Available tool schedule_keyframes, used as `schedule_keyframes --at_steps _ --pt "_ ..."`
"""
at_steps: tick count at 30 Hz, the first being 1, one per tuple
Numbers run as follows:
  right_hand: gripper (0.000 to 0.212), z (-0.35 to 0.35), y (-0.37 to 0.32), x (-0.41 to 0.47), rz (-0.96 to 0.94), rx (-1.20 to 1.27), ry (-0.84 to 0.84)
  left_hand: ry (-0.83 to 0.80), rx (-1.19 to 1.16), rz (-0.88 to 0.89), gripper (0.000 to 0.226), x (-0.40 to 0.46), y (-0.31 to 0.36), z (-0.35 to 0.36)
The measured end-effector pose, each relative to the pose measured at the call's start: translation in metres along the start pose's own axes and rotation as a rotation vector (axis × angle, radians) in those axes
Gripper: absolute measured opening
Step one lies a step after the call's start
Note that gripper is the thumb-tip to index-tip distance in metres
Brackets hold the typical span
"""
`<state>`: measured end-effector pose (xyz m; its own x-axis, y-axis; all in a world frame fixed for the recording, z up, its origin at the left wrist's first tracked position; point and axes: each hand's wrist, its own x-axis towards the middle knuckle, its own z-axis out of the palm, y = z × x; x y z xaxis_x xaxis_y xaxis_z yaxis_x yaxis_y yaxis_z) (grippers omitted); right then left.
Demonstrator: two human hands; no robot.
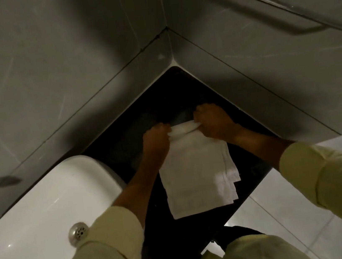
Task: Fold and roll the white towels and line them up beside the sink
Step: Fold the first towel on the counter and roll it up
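We see folded white cloth towel point(195, 169) flat on black polished stone surface point(141, 111), mid-way between far corner and near edge. Left hand point(156, 140) and right hand point(214, 123) both clenched on towel's far end, bunched into small roll. White ceramic sink point(44, 202) with round metal drain point(78, 231) hems left side. Grey tiled walls point(56, 57) close far corner; little bare surface beyond hands. Chrome rail point(280, 4) on right wall.

Sink point(44, 204) blocks left, walls point(244, 64) box far corner, counter point(123, 140) btwn open.
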<state>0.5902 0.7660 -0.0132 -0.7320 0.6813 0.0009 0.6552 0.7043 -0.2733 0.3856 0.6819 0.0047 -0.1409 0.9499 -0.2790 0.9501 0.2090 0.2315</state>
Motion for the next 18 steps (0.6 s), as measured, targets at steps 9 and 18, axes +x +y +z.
schedule_keyframes --at_steps 9,18 --pt "0.042 0.019 -0.028 -0.066 0.041 -0.100 0.015 0.038 -0.001 0.035 0.045 -0.052 0.001 0.020" --pt "0.058 -0.024 -0.013 -0.005 0.198 -0.015 -0.526 -0.232 -0.048 0.144 0.053 0.000 -0.008 -0.011"
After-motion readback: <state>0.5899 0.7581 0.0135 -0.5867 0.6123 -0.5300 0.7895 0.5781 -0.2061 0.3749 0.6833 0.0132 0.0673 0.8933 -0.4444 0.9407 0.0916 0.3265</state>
